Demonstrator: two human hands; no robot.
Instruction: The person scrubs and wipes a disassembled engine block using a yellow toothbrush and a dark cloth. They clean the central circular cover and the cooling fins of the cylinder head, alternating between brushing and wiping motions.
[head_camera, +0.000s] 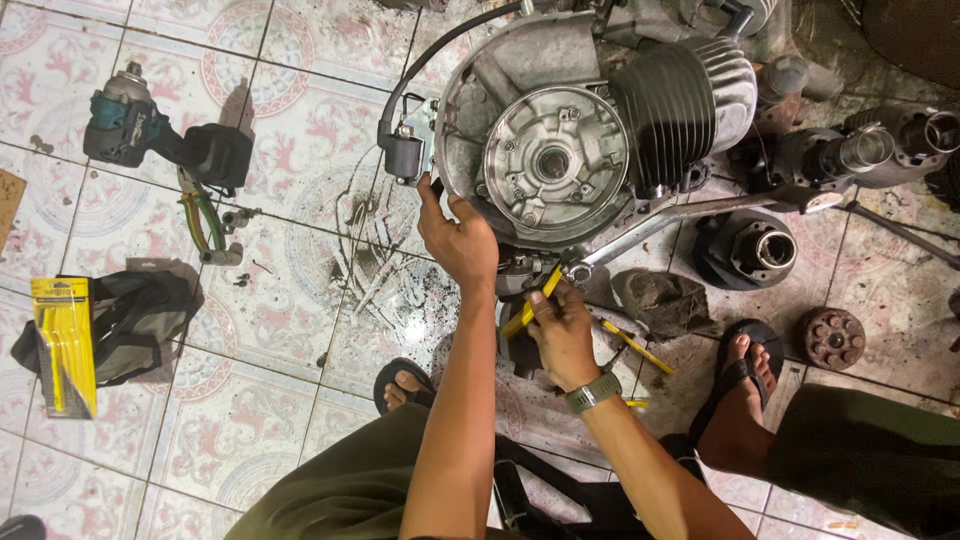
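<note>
A yellow packaged tool (62, 345) is lying near the left edge of the tiled floor (290, 300), beside a dark bag (140, 320). Farther up, a cordless impact driver (150, 135) is resting with green-handled pliers (205, 220) just below it. Toward the middle, the person's left hand (458, 238) is gripping the lower left rim of the engine case (555, 150), fingers curled over its edge. Just right of it and lower, the right hand (562, 335) is closed around a yellow-handled tool (535, 305), its tip under the engine. A cylinder part (745, 250) and a small gear (832, 338) are lying nearer the right edge.
</note>
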